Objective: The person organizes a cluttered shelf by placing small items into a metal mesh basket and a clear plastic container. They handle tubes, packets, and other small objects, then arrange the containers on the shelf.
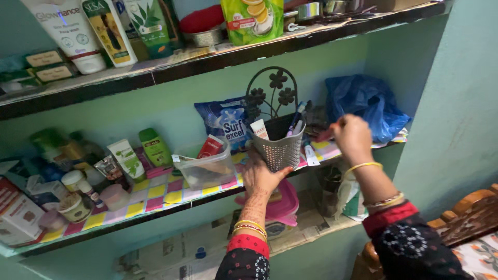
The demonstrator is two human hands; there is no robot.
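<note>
Grey woven basket with a black metal flower-pattern handle stands on the middle shelf, which is lined with a checked pink-and-yellow sheet. Left hand is pressed against the basket's lower front, fingers spread under and around its base — steadying it, palm touching the weave. Small tubes and a pen-like stick poke out of the basket's top.

Right hand hovers just right of the basket, fingers pinched narrow on a small reddish item; what the item is cannot be told, as it is blurred. Yellow bangles sit on both wrists.

Behind the basket leans a blue detergent packet. Just left of the left hand sits a clear plastic tub with a red tube inside. Further left — a green bottle, a white tube and small jars. A crumpled blue plastic bag lies at the right end of the shelf, behind the right hand. A pink lidded box rests on the lower shelf, below the left hand.
</note>
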